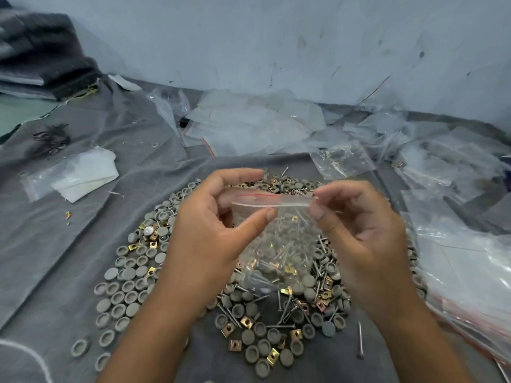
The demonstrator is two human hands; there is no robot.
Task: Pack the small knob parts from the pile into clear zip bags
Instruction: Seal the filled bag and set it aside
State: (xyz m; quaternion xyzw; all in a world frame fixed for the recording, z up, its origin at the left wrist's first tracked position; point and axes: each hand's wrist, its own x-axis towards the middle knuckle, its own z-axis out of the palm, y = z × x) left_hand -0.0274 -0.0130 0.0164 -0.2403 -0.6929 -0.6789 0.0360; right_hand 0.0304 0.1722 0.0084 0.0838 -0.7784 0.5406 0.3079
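A clear zip bag point(279, 241) with a red line at its mouth hangs above the pile, holding screws, brass clips and grey knobs. My left hand point(210, 230) pinches the left end of the bag's mouth between thumb and fingers. My right hand point(362, 233) pinches the right end. Below them a wide pile of small grey round knob parts point(130, 286), brass square clips and screws lies spread on grey cloth point(69, 244).
Empty clear zip bags point(249, 120) lie heaped at the back by the wall. Filled bags point(470, 258) are stacked on the right. A folded white sheet point(85, 172) lies to the left, dark folded fabric point(41, 56) at the far left corner.
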